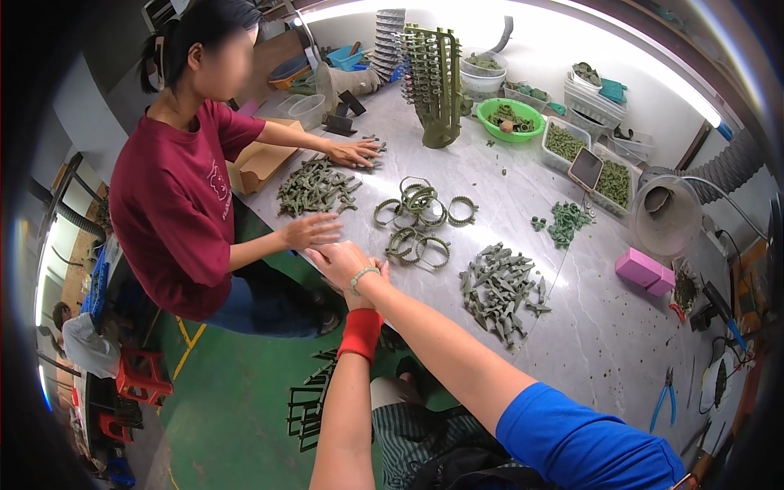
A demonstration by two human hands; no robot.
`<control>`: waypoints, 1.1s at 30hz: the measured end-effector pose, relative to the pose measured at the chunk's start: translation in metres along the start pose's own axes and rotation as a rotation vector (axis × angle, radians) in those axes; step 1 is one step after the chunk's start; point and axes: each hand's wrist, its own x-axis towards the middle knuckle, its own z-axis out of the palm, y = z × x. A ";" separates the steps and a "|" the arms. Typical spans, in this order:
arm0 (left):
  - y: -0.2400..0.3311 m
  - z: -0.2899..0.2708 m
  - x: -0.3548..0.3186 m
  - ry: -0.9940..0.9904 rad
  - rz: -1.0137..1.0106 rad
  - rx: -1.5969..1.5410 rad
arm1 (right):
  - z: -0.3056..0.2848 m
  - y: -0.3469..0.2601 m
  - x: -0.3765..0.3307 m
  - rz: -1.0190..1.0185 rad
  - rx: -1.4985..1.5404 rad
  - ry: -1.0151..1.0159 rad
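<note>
My forearms cross at the near table edge. My right hand (343, 263), with a pale green bracelet (364, 279) on its wrist, lies over the left one, fingers loosely stretched toward the co-worker's hand (314, 231). I see nothing held in it. A red wristband (360, 336) circles my left wrist; my left hand (381, 269) is mostly hidden behind the right wrist. Beyond them lie several green toothed rings (419, 243). To their right is a heap of grey-green pointed pieces (502, 294). The co-worker's hands rest around another heap of similar pieces (317, 184).
A green rack (433, 90) of small parts stands at the back. Behind it sit a green basin (510, 119) and clear tubs (565, 142). Right are a phone (585, 168), pink blocks (645, 271), a duct funnel (663, 216) and blue-handled pliers (665, 400). The co-worker (184, 196) stands left.
</note>
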 end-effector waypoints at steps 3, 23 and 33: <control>-0.003 0.000 -0.001 -0.009 -0.019 -0.067 | 0.000 0.002 0.002 0.001 -0.042 -0.092; -0.001 -0.001 -0.001 -0.080 -0.050 -0.020 | 0.009 0.011 0.004 -0.036 -0.043 -0.054; 0.006 -0.006 0.000 -0.060 -0.045 -0.057 | 0.008 0.013 0.005 -0.032 -0.040 -0.071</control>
